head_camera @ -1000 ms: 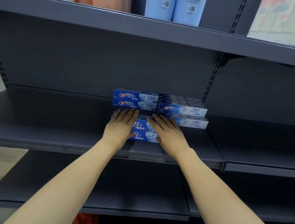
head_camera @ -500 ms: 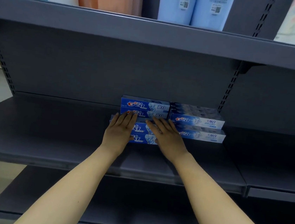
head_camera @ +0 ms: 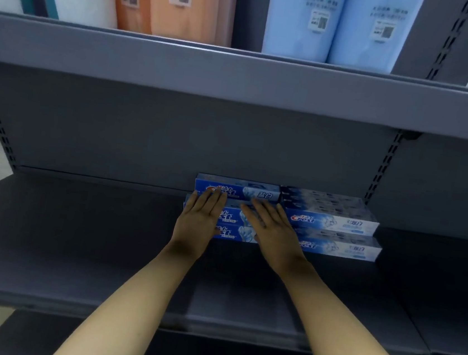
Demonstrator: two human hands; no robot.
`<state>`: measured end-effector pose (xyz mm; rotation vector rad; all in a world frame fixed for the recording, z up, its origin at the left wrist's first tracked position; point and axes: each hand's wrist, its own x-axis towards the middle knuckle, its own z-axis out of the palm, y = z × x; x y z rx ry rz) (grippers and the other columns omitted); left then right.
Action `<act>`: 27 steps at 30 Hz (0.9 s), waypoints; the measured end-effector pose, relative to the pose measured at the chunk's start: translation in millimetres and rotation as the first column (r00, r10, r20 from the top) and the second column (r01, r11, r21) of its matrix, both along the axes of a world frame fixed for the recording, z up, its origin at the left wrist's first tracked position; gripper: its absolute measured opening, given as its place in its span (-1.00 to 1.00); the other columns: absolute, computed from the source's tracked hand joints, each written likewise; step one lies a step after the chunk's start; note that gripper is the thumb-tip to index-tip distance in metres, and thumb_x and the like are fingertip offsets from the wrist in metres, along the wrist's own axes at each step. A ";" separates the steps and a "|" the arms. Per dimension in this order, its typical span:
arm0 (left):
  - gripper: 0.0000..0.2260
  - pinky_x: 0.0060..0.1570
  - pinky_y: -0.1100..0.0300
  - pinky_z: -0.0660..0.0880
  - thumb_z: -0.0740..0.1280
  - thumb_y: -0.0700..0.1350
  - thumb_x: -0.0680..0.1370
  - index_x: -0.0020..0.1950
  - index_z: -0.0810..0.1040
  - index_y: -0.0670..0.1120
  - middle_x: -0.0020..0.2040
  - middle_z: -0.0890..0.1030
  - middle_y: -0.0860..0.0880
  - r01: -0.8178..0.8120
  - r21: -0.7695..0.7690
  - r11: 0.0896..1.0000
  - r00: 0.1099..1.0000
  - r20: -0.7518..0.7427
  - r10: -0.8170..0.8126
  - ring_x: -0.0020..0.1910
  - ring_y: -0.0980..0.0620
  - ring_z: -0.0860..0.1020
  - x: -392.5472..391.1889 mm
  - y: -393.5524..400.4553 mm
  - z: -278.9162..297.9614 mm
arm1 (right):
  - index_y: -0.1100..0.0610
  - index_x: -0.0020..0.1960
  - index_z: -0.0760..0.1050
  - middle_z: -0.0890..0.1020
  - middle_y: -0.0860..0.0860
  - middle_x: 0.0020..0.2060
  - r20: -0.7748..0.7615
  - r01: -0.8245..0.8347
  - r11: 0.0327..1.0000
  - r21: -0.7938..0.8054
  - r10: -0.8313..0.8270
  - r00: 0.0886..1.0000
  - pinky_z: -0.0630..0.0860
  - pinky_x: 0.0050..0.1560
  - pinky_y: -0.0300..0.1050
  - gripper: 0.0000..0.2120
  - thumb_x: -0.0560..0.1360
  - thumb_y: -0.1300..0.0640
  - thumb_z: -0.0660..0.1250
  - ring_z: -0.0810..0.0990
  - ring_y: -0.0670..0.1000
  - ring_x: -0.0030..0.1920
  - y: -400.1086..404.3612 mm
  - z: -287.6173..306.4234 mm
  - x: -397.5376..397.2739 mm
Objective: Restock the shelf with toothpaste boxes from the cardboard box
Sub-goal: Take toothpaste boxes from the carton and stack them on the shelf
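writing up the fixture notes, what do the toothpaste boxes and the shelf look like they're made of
The dark blue toothpaste boxes under both hands look like thin printed cardboard with a glossy coat: sharp folded edges, bright printed logo. The paler toothpaste boxes beside them look the same, with a lighter print. The shelf looks like sheet metal painted matte dark grey, going by its thin folded front lip and the slotted uprights behind.

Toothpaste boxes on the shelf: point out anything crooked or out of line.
The dark blue front stack under both hands sits forward of the back dark blue box and juts slightly left of it. The pale stack looks square.
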<state>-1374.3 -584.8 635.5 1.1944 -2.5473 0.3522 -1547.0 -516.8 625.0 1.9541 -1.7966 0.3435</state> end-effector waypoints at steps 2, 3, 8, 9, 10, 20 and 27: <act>-0.31 0.39 0.10 -0.36 0.20 0.01 0.61 0.56 -0.18 -0.13 0.57 -0.09 -0.05 -0.005 0.010 1.000 1.000 0.012 0.005 0.55 -0.02 -0.12 -3.6 -5.7 2.6 | 0.15 0.29 0.52 0.59 0.16 0.20 0.009 0.009 1.000 -0.013 -0.009 1.000 0.46 0.16 0.21 -0.06 -0.08 0.39 0.64 0.60 0.19 0.16 -5.5 -0.1 -1.1; -0.31 0.41 0.10 -0.34 0.18 0.02 0.61 0.55 -0.19 -0.12 0.57 -0.10 -0.04 -0.009 0.014 1.000 1.000 0.025 0.009 0.54 -0.01 -0.13 -5.0 -8.6 2.8 | 0.16 0.28 0.52 0.60 0.17 0.19 0.013 0.017 1.000 -0.016 -0.017 1.000 0.47 0.14 0.22 -0.06 -0.09 0.42 0.63 0.61 0.20 0.15 -7.8 -0.2 -1.6; -0.31 0.45 0.05 -0.30 0.18 0.02 0.62 0.55 -0.21 -0.12 0.57 -0.13 -0.05 -0.019 0.045 0.999 0.998 0.062 0.016 0.54 -0.01 -0.15 -12.3 -22.4 5.4 | 0.16 0.26 0.54 0.61 0.20 0.16 0.012 0.074 0.997 -0.014 -0.074 0.997 0.47 0.14 0.18 -0.04 -0.14 0.44 0.62 0.61 0.22 0.13 -20.2 -0.8 -2.4; -0.31 0.46 0.05 -0.29 0.18 0.01 0.61 0.55 -0.20 -0.12 0.57 -0.12 -0.05 -0.015 0.048 0.999 0.998 0.065 0.012 0.54 -0.01 -0.15 -13.4 -25.1 5.4 | 0.16 0.26 0.54 0.61 0.20 0.15 0.011 0.084 0.996 -0.009 -0.084 0.996 0.48 0.13 0.17 -0.05 -0.14 0.44 0.62 0.62 0.22 0.13 -21.8 -1.0 -2.3; -0.30 0.46 0.04 -0.28 0.19 0.01 0.61 0.55 -0.20 -0.13 0.57 -0.11 -0.05 -0.011 0.052 0.999 0.998 0.068 0.007 0.54 -0.01 -0.14 -14.3 -27.7 5.9 | 0.16 0.25 0.55 0.62 0.21 0.14 0.012 0.087 0.996 -0.015 -0.087 0.996 0.50 0.12 0.17 -0.05 -0.14 0.43 0.62 0.62 0.22 0.12 -23.6 -1.7 -2.5; -0.30 0.44 0.06 -0.31 0.19 0.02 0.61 0.55 -0.19 -0.13 0.57 -0.12 -0.06 0.009 0.049 0.999 0.998 0.060 -0.012 0.54 -0.01 -0.16 -16.6 -42.6 6.8 | 0.21 0.25 0.54 0.61 0.24 0.14 0.037 0.133 0.991 -0.007 -0.133 0.990 0.50 0.11 0.24 -0.10 -0.09 0.44 0.61 0.60 0.26 0.14 -36.2 -0.2 -0.3; -0.31 0.46 0.03 -0.28 0.21 0.01 0.60 0.56 -0.14 -0.12 0.57 -0.05 -0.05 0.013 0.062 0.998 0.998 0.058 -0.016 0.54 0.00 -0.12 -19.5 -51.7 7.1 | 0.16 0.41 0.38 0.46 0.24 0.32 0.088 0.170 0.982 0.084 -0.177 0.980 0.34 0.32 0.25 -0.08 0.10 0.44 0.57 0.43 0.27 0.34 -43.5 7.1 5.4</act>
